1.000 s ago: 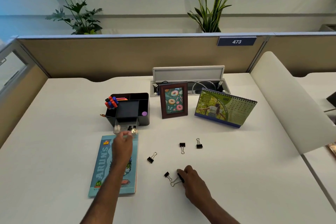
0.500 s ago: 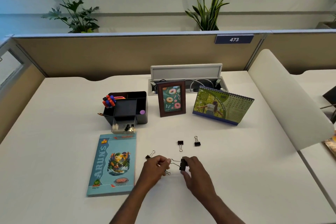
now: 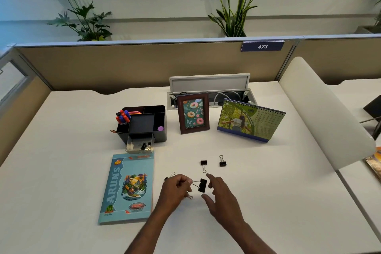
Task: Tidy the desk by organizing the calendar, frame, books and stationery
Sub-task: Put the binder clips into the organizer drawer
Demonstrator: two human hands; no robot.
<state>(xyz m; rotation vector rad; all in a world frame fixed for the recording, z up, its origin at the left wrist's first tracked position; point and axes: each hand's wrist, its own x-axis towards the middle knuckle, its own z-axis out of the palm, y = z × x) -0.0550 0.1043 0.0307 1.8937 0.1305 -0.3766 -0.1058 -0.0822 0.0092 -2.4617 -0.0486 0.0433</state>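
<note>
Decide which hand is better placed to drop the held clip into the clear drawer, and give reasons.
Left. The left hand already pinches the clip by its wire handles and lies nearer the drawer. The right hand is open beside the clip, farther away.

Left hand (image 3: 175, 188) curled, fingertips pinched tight — right hand (image 3: 221, 198) just beside, fingers (image 3: 212, 179) spread loose, both forearms reaching forward.

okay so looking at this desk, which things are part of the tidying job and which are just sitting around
Part of the job:
calendar
frame
book
organizer with pens
drawer
big clip held by left hand
loose clips

Just there:
plants
473 sign
cable tray
</note>
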